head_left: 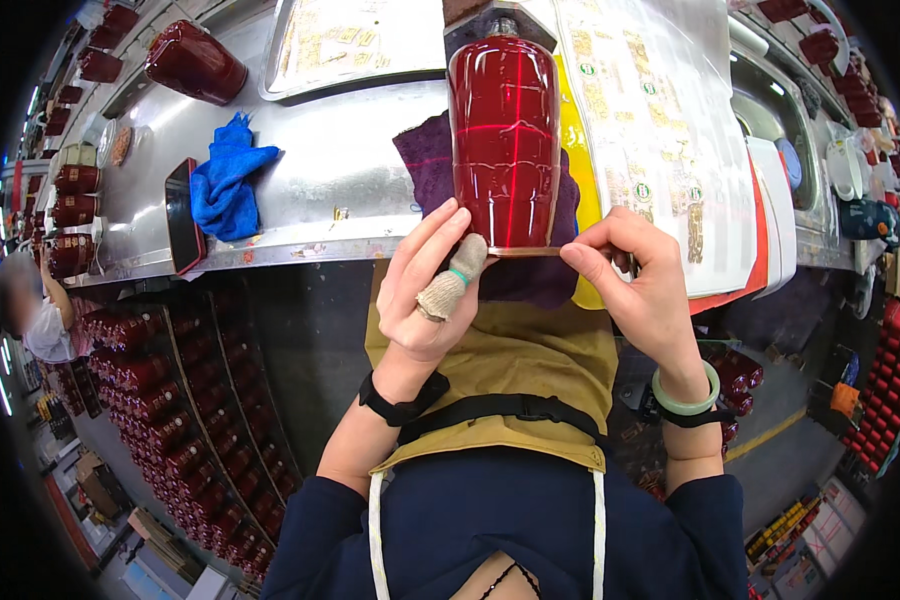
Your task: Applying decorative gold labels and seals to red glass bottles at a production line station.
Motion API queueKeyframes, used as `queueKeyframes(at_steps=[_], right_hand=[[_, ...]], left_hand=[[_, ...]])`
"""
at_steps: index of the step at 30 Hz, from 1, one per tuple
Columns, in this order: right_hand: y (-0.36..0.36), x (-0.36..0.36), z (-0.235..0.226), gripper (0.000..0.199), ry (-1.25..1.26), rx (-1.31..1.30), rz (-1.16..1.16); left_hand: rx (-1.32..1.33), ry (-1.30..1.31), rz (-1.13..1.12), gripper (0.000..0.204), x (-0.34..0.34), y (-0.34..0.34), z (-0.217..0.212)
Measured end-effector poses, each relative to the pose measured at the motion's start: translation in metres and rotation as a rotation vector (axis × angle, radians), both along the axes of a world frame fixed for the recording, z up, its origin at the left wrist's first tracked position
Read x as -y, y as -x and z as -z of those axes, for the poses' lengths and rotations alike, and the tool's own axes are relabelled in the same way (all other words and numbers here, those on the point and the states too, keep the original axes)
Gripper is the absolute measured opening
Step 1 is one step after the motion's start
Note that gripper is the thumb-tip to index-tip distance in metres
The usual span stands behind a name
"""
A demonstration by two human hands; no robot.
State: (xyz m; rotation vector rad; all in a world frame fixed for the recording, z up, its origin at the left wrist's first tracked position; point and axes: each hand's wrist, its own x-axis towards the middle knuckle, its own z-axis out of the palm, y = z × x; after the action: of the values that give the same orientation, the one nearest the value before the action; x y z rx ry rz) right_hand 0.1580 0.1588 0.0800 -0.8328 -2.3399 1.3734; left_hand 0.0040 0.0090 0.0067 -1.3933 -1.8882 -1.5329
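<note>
The person wears a navy top (495, 500) with short sleeves (320, 525) and a mustard-tan apron (500, 350), crossed by a black belt (480, 406) and fitted with white straps (374, 530) at its two corners. One digit of the left grip (420, 315) is capped by a knit finger cover (440, 295), greyish at the tip and bound with a teal band (459, 275); a black wristband (398, 404) circles that wrist. A pale-green bangle (686, 407) and a black band (705, 418) circle the right wrist (686, 375), and a dark beaded-looking cord (501, 578) shows at the neckline.

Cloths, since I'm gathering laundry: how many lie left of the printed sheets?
2: blue cloth at left, purple cloth showing around the red bottle; others may be hidden.
</note>
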Motion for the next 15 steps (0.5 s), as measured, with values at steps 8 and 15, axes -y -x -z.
queueKeyframes(at_steps=[8, 15], right_hand=[[-0.0028, 0.0011, -0.0016, 0.017, 0.006, 0.008, 0.012], [-0.0037, 0.0004, -0.001, 0.016, -0.011, 0.021, 0.005]], left_hand=[[-0.101, 0.025, 0.019, 0.033, 0.0069, 0.0006, 0.0029], [-0.156, 0.043, -0.015, 0.026, 0.0047, -0.0047, 0.0046]])
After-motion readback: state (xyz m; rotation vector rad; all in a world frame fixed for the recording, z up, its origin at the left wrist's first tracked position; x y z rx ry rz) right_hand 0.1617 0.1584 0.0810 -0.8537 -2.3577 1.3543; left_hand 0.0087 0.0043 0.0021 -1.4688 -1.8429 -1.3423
